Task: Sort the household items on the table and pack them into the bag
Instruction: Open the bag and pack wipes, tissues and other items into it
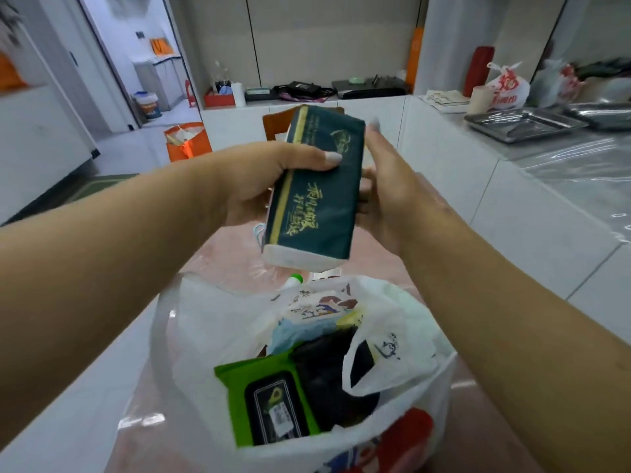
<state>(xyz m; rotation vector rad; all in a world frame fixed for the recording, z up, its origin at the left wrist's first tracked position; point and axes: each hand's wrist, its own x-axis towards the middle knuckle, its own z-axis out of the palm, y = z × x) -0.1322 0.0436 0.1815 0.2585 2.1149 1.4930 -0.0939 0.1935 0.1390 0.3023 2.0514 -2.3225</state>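
A dark green tissue pack with gold lettering is held up in the middle of the view, above the bag. My left hand grips its left side, thumb across the top face. My right hand lies flat against its right side, fingers straight. Below stands an open white plastic bag on the pink table. Inside it lie a green wet-wipes pack, a black item, a light blue pack and a bottle with a green cap.
The pink table carries the bag near its front. A long white counter runs along the right with metal trays and a tied plastic bag. An orange bag stands on the floor at the left.
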